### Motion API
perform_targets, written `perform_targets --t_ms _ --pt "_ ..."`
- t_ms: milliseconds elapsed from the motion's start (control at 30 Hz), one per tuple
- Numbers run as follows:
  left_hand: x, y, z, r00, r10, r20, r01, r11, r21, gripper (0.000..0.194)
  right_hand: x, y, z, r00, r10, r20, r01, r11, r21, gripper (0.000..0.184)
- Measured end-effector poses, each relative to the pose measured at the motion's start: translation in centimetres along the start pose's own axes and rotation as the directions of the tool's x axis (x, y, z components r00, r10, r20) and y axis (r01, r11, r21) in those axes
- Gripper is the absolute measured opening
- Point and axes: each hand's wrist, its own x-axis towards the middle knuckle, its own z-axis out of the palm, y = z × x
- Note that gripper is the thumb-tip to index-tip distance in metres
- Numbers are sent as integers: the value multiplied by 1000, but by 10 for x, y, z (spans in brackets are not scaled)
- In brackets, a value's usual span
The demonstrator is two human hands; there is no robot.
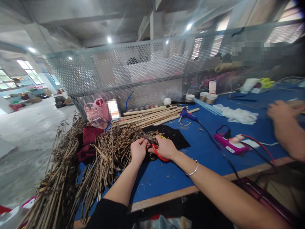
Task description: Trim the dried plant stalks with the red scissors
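- Reaching in from the near edge of the blue table (pixel 162 181), our two forearms converge until our left hand (pixel 138 150) and right hand (pixel 166 147) are nearly touching.
- Our left thumb and fingertips are pinched together; our right hand is clamped around the red-and-yellow-handled metal scissors (pixel 148 137), a silver bangle (pixel 193 168) on its wrist.
- We have the scissors' blades pointing left and far, above our left fingertips, over a black cloth (pixel 178 135).
- Just left of our left hand lies a heap of dry brown twiggy stalks (pixel 111 146); pale wooden sticks (pixel 154 115) lie on the far side.
- Our curled fingers cover part of the handles, and we cannot tell whether anything thin sits in the left pinch.
- At the right, another person's hand (pixel 282 111) is blurred and the arm cut off.
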Motion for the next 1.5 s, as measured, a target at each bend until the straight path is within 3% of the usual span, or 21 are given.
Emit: perform_targets --t_ms 200,367,467,533,633,767,867,933,1067,1200,1267,1333,1400,1433,1500 --pt "4 -2 -7 999 -1 49 -1 999 40 21 1 2 -4 998 54 27 -53 999 -11 48" --pt "5 3 -9 997 -67 27 65 996 62 19 8 9 -21 989 34 142 -41 998 46 48" --pt "6 8 -10 995 -84 -51 87 995 44 22 11 13 -40 964 -31 265 -35 970 239 51" --pt "7 11 -12 991 -73 -112 79 995 53 23 10 18 -51 945 -59 322 -100 885 456 54" --pt "7 15 -17 993 -59 -104 76 983 170 26 7 32 -56 970 25 241 -168 785 596 53" --pt "-1 20 -22 993 -48 109 -11 877 480 35 3 59 -39 971 235 -36 -186 846 500 50" --pt "-6 19 -23 923 -196 331 -58 779 624 35 -3 72 -20 953 246 -178 -160 905 395 43" --pt "-5 15 -23 875 -272 401 -62 758 649 26 -8 74 -11 917 282 -281 -178 922 344 40" --pt "8 14 -18 945 -132 300 -71 812 580 19 -15 70 -3 921 281 -271 -211 942 260 37" --pt "9 28 -14 974 -111 197 10 890 457 16 -17 72 -4 911 271 -311 -158 926 342 36" --pt "1 34 -14 947 -161 276 6 872 489 17 -17 75 -5 888 284 -361 -109 895 433 37" --pt "-8 35 -12 837 -348 422 65 829 555 20 -17 78 -7 866 303 -398 -70 861 503 38" --pt "-12 32 -9 729 -478 490 140 805 577 20 -18 79 -8 856 316 -408 -56 842 536 39" --pt "-12 29 -7 730 -485 481 172 812 558 20 -18 80 -9 856 318 -407 -53 838 543 40" --pt "-6 26 -4 813 -405 419 203 871 447 21 -18 80 -9 859 313 -405 -46 835 548 41"
